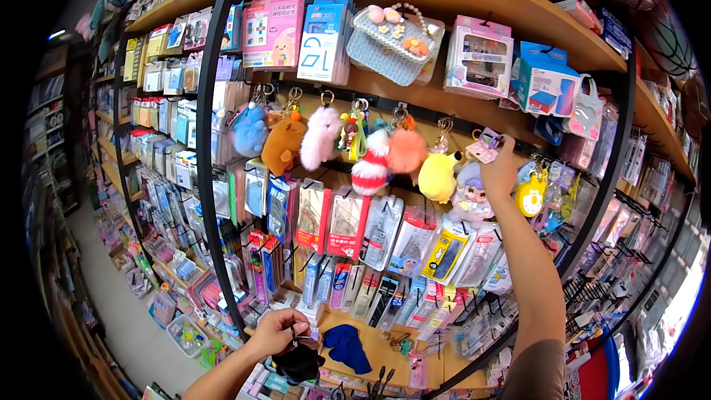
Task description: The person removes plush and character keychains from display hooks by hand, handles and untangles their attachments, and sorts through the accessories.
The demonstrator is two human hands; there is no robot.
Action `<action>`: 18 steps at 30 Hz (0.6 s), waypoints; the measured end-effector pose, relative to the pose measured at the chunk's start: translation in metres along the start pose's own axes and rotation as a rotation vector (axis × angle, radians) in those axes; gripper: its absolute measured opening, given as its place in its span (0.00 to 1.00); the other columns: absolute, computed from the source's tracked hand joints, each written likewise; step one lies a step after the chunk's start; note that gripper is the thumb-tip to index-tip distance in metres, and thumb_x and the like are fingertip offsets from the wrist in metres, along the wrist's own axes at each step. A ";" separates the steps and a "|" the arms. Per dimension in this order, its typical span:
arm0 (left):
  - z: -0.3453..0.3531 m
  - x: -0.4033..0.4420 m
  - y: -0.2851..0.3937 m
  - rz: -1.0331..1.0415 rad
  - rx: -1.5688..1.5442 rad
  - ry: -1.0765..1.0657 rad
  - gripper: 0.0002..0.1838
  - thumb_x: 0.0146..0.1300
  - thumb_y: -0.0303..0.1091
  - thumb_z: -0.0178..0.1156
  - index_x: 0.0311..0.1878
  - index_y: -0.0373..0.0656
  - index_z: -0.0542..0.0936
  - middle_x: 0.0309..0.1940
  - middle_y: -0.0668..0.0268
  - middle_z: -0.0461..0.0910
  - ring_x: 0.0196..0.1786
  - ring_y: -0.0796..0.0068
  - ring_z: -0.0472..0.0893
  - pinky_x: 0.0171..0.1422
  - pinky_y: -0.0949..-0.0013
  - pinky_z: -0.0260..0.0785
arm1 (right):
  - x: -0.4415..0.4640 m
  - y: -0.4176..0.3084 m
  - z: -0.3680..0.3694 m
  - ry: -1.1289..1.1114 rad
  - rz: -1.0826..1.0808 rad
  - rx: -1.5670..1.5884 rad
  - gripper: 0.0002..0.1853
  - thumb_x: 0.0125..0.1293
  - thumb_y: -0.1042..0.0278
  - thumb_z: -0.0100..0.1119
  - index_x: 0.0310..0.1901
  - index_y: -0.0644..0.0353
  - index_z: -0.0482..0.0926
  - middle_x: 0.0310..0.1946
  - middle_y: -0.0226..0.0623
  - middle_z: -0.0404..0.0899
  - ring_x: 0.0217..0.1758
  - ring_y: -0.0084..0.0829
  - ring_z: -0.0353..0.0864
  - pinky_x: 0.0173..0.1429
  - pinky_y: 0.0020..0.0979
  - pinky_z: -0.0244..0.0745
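My right hand (499,167) reaches up to the row of hanging keychains, its fingers pinched on a small pink tag (485,146). Just below it hangs a doll plush keychain (472,194) with pale purple fluff. A yellow plush keychain (438,178) is on its left, and a yellow round charm (531,194) on its right. Low down, my left hand (275,335) is closed on a black, soft-looking item (299,363), whose kind I cannot make out. Beside that, a dark blue cloth piece (346,348) lies on the wooden shelf (381,370).
More plush keychains hang leftward, including a brown one (283,146) and a pink one (321,138). Above is a crocheted bag (396,44) among boxed goods. Packaged stationery (348,222) hangs below on hooks. A black upright post (209,133) stands left, beside an aisle floor (111,252).
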State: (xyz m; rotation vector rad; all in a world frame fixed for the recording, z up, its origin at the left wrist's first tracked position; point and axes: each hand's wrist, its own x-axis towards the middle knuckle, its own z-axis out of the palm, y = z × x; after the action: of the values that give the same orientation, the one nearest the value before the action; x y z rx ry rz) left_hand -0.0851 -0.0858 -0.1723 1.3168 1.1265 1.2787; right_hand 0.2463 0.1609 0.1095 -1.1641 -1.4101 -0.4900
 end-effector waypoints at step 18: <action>-0.019 0.046 0.058 0.120 -0.065 0.097 0.02 0.63 0.26 0.53 0.35 0.38 0.74 0.27 0.68 0.78 0.33 0.80 0.77 0.39 0.76 0.70 | 0.029 0.028 0.020 0.031 -0.065 0.055 0.15 0.56 0.63 0.60 0.44 0.58 0.78 0.29 0.41 0.80 0.33 0.36 0.80 0.41 0.32 0.72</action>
State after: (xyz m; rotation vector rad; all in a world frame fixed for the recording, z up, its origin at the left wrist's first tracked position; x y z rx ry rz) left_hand -0.1027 -0.0475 -0.1086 1.3021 1.0756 1.4689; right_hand 0.2655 0.1997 0.1219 -1.0650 -1.4296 -0.5098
